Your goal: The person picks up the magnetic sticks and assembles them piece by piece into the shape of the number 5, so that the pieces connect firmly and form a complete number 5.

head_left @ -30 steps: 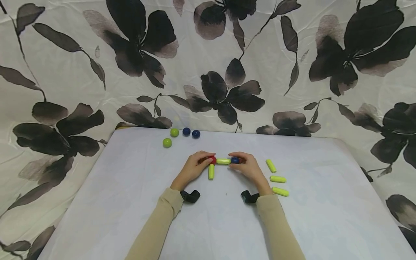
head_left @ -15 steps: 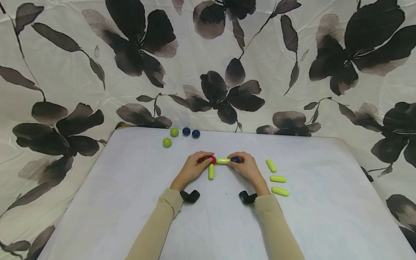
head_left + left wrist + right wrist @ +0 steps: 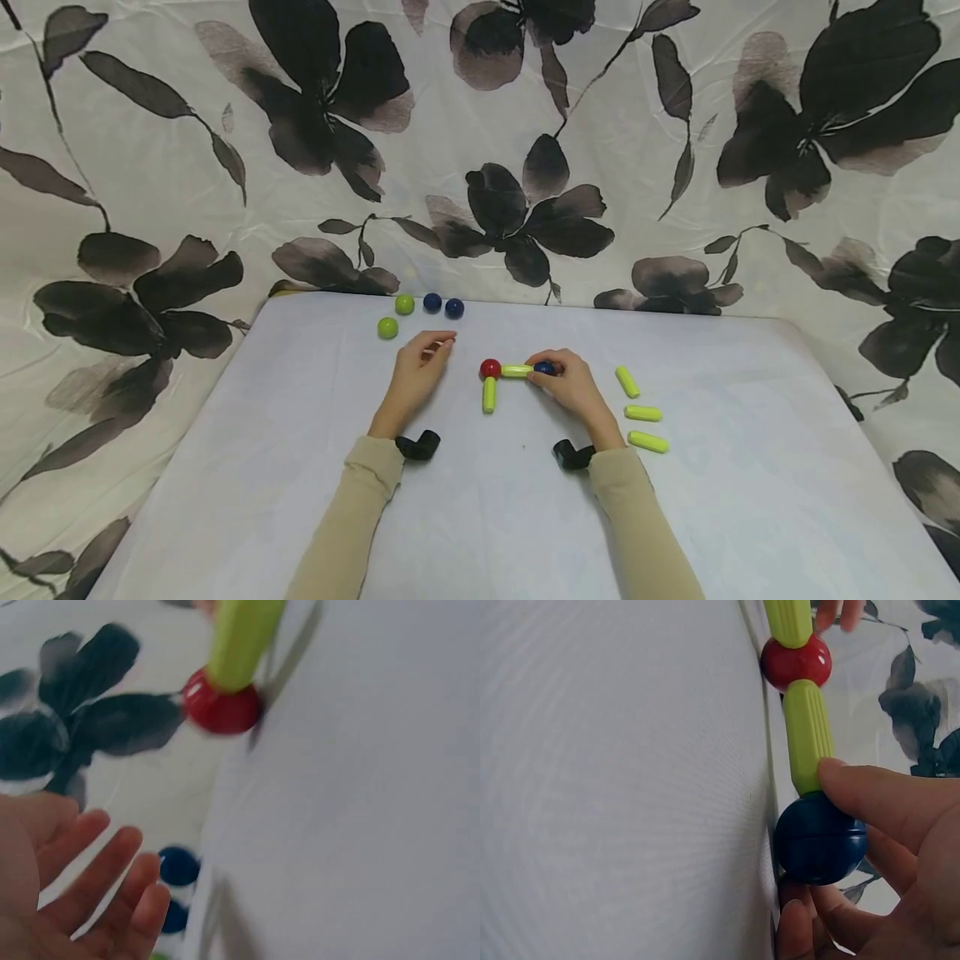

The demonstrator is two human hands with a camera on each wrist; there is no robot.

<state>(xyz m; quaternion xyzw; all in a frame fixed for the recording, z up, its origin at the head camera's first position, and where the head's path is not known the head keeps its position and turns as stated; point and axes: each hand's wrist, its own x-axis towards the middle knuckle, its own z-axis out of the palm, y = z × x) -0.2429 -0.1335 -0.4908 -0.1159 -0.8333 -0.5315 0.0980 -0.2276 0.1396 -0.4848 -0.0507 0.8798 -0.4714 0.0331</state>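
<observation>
On the white table a red ball (image 3: 491, 368) joins two yellow-green rods, one pointing toward the person (image 3: 489, 396) and one to the right (image 3: 515, 371). A dark blue ball (image 3: 821, 838) sits at the right rod's far end. My right hand (image 3: 572, 385) grips that ball and rod, its thumb on the rod in the right wrist view and other fingers partly hidden around the ball. My left hand (image 3: 417, 375) is left of the red ball, apart from it and holding nothing. Loosely bent fingers (image 3: 120, 892) show in the left wrist view.
Two green balls (image 3: 387, 327) and two dark blue balls (image 3: 454, 308) lie at the back left, beyond my left hand. Several loose yellow-green rods (image 3: 642, 413) lie right of my right hand. A floral cloth (image 3: 525, 217) hangs behind the table.
My left hand has let go of the red ball and moved left and slightly away from me. My right thumb has shifted onto the rod beside the blue ball; the joined pieces stay in place.
</observation>
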